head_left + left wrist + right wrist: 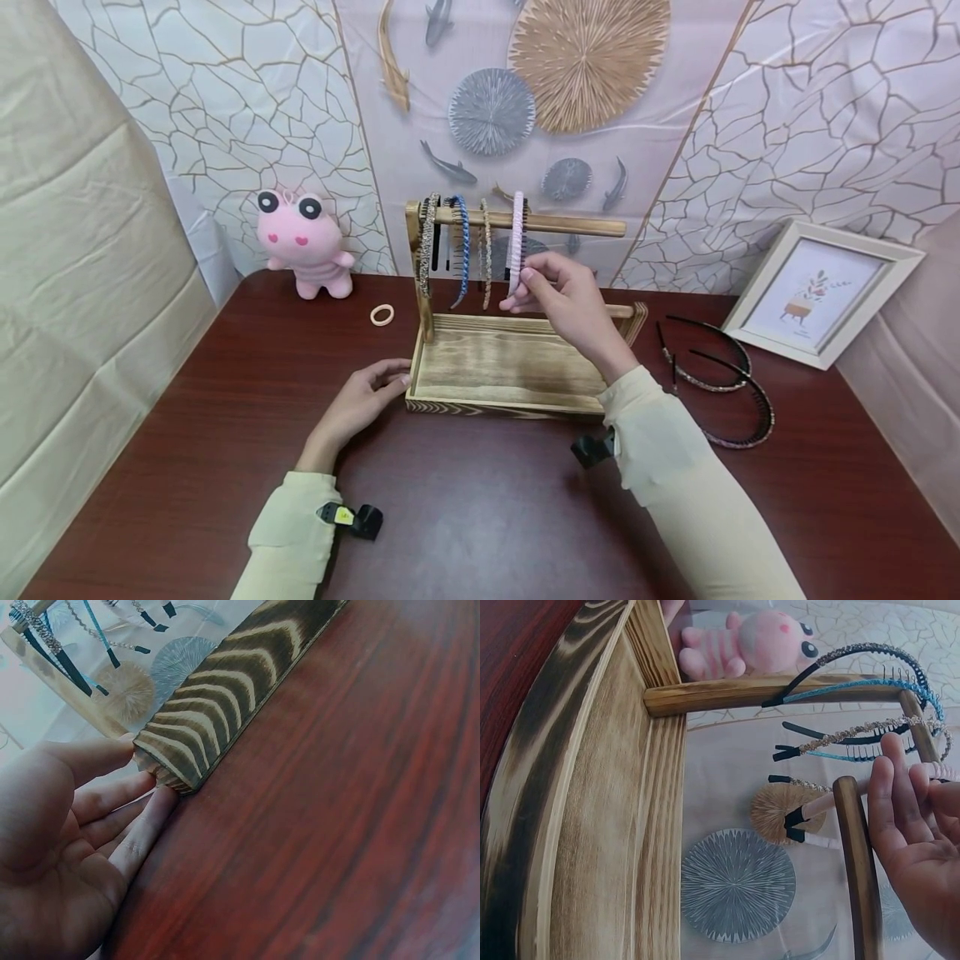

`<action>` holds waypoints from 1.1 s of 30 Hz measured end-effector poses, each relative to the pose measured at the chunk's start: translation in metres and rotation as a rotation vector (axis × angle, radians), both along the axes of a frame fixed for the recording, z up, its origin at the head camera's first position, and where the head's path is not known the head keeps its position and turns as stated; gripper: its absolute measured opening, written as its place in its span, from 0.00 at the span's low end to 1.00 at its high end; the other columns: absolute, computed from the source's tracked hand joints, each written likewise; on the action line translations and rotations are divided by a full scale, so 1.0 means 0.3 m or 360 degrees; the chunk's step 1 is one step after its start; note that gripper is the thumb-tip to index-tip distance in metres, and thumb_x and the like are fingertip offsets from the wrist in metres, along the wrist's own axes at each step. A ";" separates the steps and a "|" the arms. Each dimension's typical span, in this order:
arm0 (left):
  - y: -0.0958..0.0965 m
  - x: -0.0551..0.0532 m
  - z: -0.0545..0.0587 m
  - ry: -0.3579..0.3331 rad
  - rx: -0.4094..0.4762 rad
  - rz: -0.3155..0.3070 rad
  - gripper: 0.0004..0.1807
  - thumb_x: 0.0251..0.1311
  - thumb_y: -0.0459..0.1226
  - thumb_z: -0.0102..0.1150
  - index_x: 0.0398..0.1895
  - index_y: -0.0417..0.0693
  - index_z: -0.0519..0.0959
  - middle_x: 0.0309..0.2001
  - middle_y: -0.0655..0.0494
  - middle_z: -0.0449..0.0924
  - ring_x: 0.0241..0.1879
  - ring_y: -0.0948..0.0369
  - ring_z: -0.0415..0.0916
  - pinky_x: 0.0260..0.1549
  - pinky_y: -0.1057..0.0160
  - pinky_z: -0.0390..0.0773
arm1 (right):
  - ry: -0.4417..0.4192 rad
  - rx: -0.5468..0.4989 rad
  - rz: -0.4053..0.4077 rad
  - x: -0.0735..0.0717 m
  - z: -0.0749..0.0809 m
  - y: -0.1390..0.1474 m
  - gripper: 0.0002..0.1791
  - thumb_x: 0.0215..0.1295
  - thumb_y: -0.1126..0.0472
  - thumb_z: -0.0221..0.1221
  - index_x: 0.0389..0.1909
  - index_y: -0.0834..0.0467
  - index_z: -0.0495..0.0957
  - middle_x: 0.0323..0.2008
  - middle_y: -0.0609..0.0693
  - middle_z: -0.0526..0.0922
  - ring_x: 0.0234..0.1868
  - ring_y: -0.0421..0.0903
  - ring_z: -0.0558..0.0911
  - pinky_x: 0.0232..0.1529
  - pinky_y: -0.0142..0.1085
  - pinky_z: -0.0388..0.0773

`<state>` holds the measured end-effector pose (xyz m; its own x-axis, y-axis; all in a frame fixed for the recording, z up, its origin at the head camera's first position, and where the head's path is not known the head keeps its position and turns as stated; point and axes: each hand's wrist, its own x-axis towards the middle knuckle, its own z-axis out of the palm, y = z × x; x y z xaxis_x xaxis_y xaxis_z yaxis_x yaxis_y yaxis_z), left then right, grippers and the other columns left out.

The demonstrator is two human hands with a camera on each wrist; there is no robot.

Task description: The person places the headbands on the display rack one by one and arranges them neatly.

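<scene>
My right hand (570, 300) pinches a pale pink headband (517, 237) at its lower side while its top sits over the upper bar of a wooden stand (510, 367). In the right wrist view the pink headband's dark tips show beyond the bar's end. Left of it on the bar hang a silvery beaded headband (427, 250), a blue wrapped headband (464, 250) and a thin beige beaded headband (487, 258). My left hand (363, 404) touches the left end of the stand's tray, its fingertips and thumb against the striped corner (169, 769) in the left wrist view.
Two dark beaded headbands (738, 437) lie on the table at the right, near a framed picture (817, 292). A pink plush toy (303, 246) stands at the back left, with a small beige ring (382, 315) between it and the stand. A patterned backdrop hangs behind.
</scene>
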<state>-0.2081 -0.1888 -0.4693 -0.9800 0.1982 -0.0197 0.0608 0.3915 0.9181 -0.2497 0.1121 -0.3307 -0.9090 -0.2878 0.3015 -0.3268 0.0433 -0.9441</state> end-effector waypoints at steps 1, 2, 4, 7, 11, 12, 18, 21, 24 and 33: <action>0.002 0.000 0.002 -0.0006 -0.0001 0.0003 0.23 0.70 0.42 0.58 0.64 0.43 0.75 0.56 0.44 0.81 0.57 0.52 0.77 0.55 0.53 0.72 | -0.0005 0.0005 -0.0005 0.000 0.000 0.001 0.13 0.76 0.66 0.50 0.51 0.72 0.73 0.32 0.58 0.79 0.35 0.48 0.88 0.42 0.42 0.83; 0.004 0.001 0.005 -0.0009 -0.0006 0.0004 0.23 0.70 0.41 0.57 0.65 0.42 0.74 0.56 0.43 0.81 0.57 0.51 0.77 0.55 0.53 0.72 | -0.0010 0.0010 -0.0010 0.001 0.001 0.002 0.13 0.76 0.66 0.50 0.52 0.72 0.73 0.32 0.58 0.79 0.35 0.48 0.88 0.42 0.42 0.83; 0.010 0.007 0.021 -0.0017 -0.0015 0.0003 0.23 0.71 0.40 0.56 0.65 0.40 0.74 0.57 0.42 0.80 0.57 0.50 0.77 0.55 0.52 0.72 | -0.0022 0.0020 -0.0020 0.002 0.001 0.004 0.14 0.76 0.65 0.51 0.53 0.72 0.73 0.32 0.58 0.79 0.35 0.48 0.88 0.42 0.42 0.83; 0.024 0.027 0.065 -0.0025 -0.0012 -0.0001 0.22 0.71 0.37 0.55 0.64 0.36 0.73 0.56 0.39 0.80 0.57 0.48 0.77 0.55 0.51 0.72 | -0.0042 0.0029 -0.0033 0.003 0.002 0.007 0.14 0.76 0.64 0.51 0.54 0.70 0.73 0.33 0.59 0.80 0.35 0.48 0.88 0.43 0.42 0.83; 0.036 0.051 0.116 -0.0027 -0.0020 -0.0008 0.22 0.71 0.36 0.55 0.64 0.34 0.73 0.56 0.38 0.80 0.57 0.47 0.77 0.55 0.53 0.72 | -0.0072 0.0047 -0.0062 0.009 0.004 0.014 0.14 0.76 0.63 0.52 0.55 0.68 0.73 0.33 0.60 0.80 0.35 0.49 0.88 0.43 0.42 0.83; 0.037 0.051 0.118 -0.0029 -0.0021 -0.0008 0.21 0.71 0.35 0.55 0.64 0.34 0.73 0.56 0.38 0.80 0.57 0.47 0.77 0.55 0.53 0.72 | -0.0076 0.0057 -0.0072 0.011 0.005 0.017 0.15 0.76 0.62 0.52 0.55 0.68 0.74 0.33 0.60 0.80 0.35 0.49 0.88 0.43 0.42 0.83; 0.025 0.026 0.063 -0.0009 -0.0016 0.0000 0.21 0.71 0.36 0.55 0.64 0.36 0.74 0.56 0.39 0.80 0.57 0.48 0.77 0.54 0.52 0.72 | -0.0074 0.0111 -0.0123 0.026 0.010 0.042 0.15 0.76 0.60 0.53 0.56 0.66 0.75 0.34 0.60 0.81 0.35 0.48 0.88 0.44 0.42 0.83; 0.012 0.006 0.021 -0.0002 -0.0009 0.0007 0.22 0.71 0.38 0.57 0.64 0.39 0.74 0.56 0.41 0.81 0.57 0.50 0.77 0.54 0.52 0.72 | -0.0038 0.0139 -0.0162 0.038 0.013 0.067 0.15 0.75 0.61 0.54 0.55 0.66 0.75 0.33 0.58 0.81 0.34 0.47 0.88 0.45 0.41 0.83; 0.004 -0.003 0.001 0.0001 -0.0007 0.0002 0.22 0.70 0.41 0.58 0.64 0.42 0.75 0.56 0.43 0.81 0.56 0.52 0.78 0.55 0.53 0.72 | 0.0011 0.0186 -0.0216 0.060 0.017 0.107 0.15 0.75 0.61 0.54 0.55 0.67 0.76 0.32 0.57 0.82 0.34 0.46 0.88 0.45 0.38 0.82; 0.001 -0.004 -0.002 0.0012 -0.0006 -0.0010 0.22 0.69 0.42 0.59 0.63 0.44 0.76 0.55 0.45 0.82 0.55 0.53 0.78 0.54 0.54 0.72 | 0.0316 0.0371 -0.0506 0.144 0.001 0.320 0.11 0.72 0.66 0.56 0.49 0.70 0.79 0.30 0.47 0.86 0.32 0.37 0.85 0.39 0.28 0.81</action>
